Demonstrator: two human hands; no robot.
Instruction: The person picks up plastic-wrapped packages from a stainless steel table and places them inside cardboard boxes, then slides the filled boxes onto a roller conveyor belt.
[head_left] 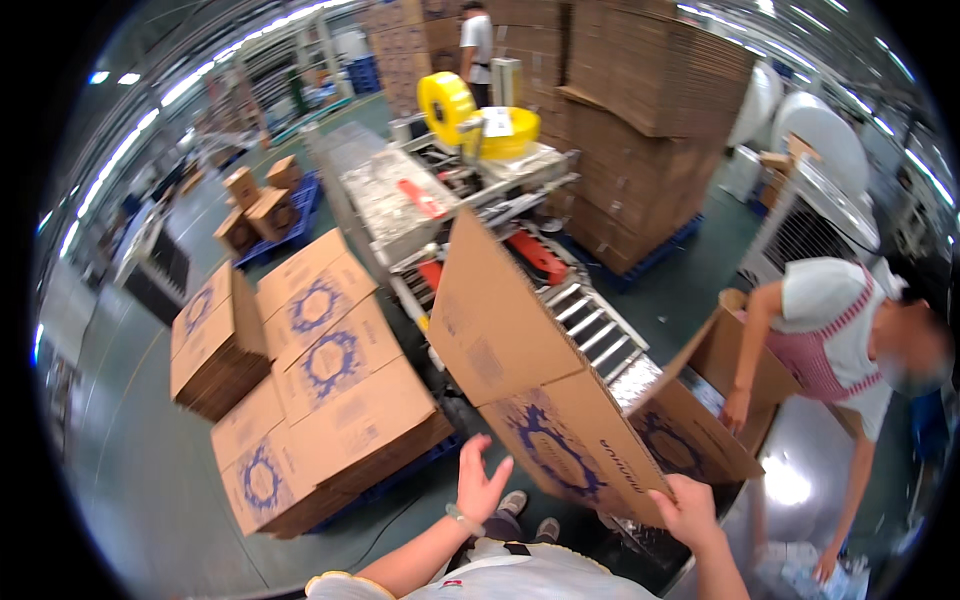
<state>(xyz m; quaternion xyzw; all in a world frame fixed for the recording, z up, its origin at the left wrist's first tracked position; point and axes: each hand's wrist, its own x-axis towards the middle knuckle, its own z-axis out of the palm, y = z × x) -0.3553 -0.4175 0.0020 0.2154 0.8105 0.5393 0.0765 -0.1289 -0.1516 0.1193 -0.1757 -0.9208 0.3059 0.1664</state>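
Observation:
A large brown cardboard carton [500, 345], folded flat with a blue round print, stands tilted in front of me. My right hand [690, 508] grips its near right edge, thumb on one face. To the left of the carton's lower side, my left hand [484, 482] is apart from it, fingers spread and nothing in them. Just beyond the carton on the right is an opened carton [685, 445]. A co-worker's hand [735, 408] reaches into that one. Flattened cartons [345, 430] lie in stacks at my left.
A roller conveyor [600, 330] runs to a taping machine [395, 195] with yellow tape rolls [447, 100]. Tall carton stacks [630, 150] rise behind it. At right, a co-worker [825, 300] leans over a metal table [790, 475] with clear plastic packs [815, 575]. Small boxes [270, 213] sit far left.

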